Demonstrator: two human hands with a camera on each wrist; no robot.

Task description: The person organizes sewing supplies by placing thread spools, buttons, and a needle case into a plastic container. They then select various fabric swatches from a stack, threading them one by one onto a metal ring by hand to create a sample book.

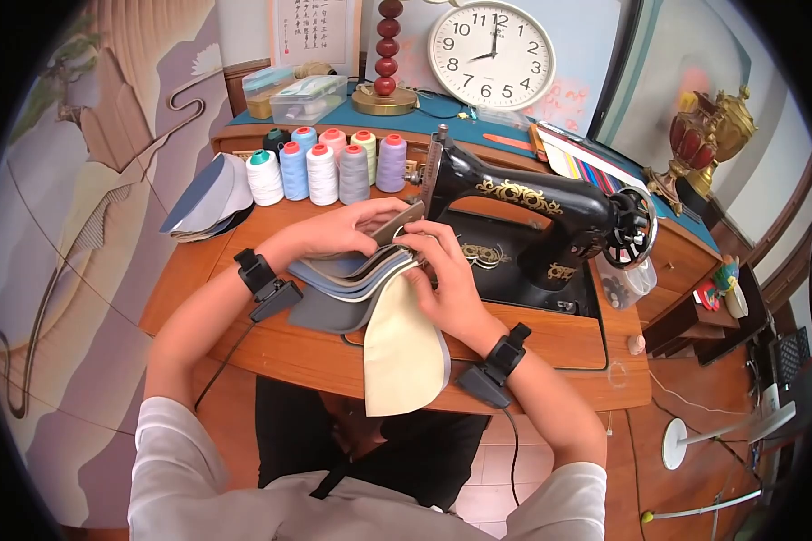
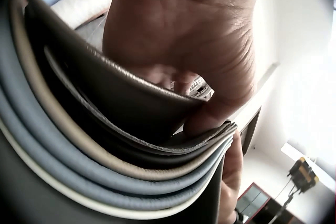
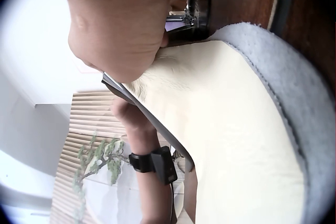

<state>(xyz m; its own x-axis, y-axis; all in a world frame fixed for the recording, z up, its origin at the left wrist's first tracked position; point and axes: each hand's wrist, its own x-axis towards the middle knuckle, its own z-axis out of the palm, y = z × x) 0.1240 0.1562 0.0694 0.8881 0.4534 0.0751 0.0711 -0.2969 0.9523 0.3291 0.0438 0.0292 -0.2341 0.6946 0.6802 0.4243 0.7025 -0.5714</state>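
Observation:
A fanned stack of curved leather pieces [image 1: 352, 279], in grey, blue, beige and black, is held over the front of the table. My left hand [image 1: 356, 227] pinches the uppermost grey-brown leather piece [image 2: 115, 85], its thumb on the near face and its fingers behind. The right hand [image 1: 451, 279] grips the narrow end of the stack together with a cream leather piece [image 1: 406, 352], which hangs past the table's front edge. In the right wrist view the cream piece fills the middle, with a fuzzy grey-blue backing [image 3: 289, 77] along its outer edge.
A black sewing machine [image 1: 523, 194] stands right behind the hands. Several thread spools [image 1: 322, 174] are at the back left, beside another pile of leather pieces [image 1: 216, 194]. A round clock [image 1: 492, 54] and plastic boxes [image 1: 307, 99] sit farther back.

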